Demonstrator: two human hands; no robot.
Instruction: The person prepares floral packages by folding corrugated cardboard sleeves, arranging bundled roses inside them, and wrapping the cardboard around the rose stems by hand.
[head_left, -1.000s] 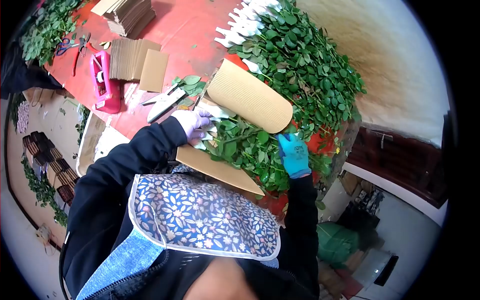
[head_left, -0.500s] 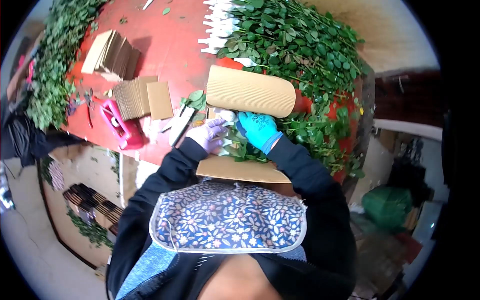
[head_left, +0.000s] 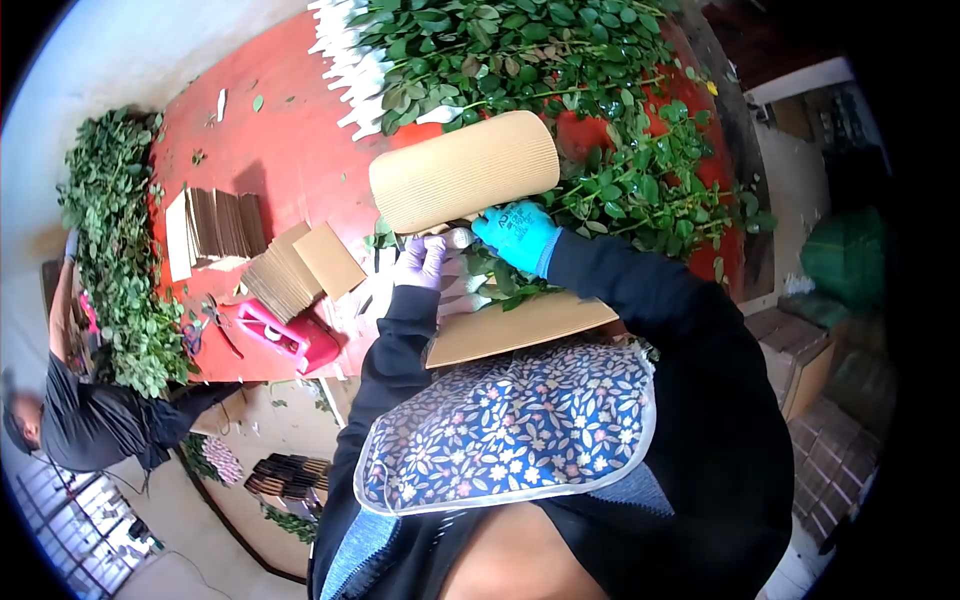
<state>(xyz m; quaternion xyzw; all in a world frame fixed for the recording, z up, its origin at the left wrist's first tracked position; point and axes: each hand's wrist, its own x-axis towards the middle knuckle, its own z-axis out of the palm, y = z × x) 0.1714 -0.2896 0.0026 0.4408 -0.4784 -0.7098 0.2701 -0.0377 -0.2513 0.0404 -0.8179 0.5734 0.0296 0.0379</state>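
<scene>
My left hand (head_left: 420, 262), in a lilac glove, has its fingers bent together by the inner edge of a curled corrugated cardboard sheet (head_left: 465, 170). What those fingers pinch is hidden. In a blue glove, my right hand (head_left: 518, 238) closes round the stem just behind a white-sleeved rose (head_left: 458, 238), whose head points left toward my left hand. More white-sleeved rose heads (head_left: 465, 292) lie below the hands, their leaves under my right wrist. The sheet's near flap (head_left: 520, 330) stands up against my flowered apron (head_left: 510, 430).
Sleeved roses (head_left: 520, 50) are heaped at the back of the red table (head_left: 300, 110). Cardboard piles (head_left: 215, 225), a pink tool (head_left: 290, 335) and pruning shears (head_left: 220, 325) lie left. Beyond more foliage (head_left: 120, 250), a person (head_left: 110, 415) reaches to the table.
The view has swung, bringing the other person into sight at left. My left hand has moved up closer to the rolled cardboard edge and its fingers have drawn together. My right hand stays by the rose.
</scene>
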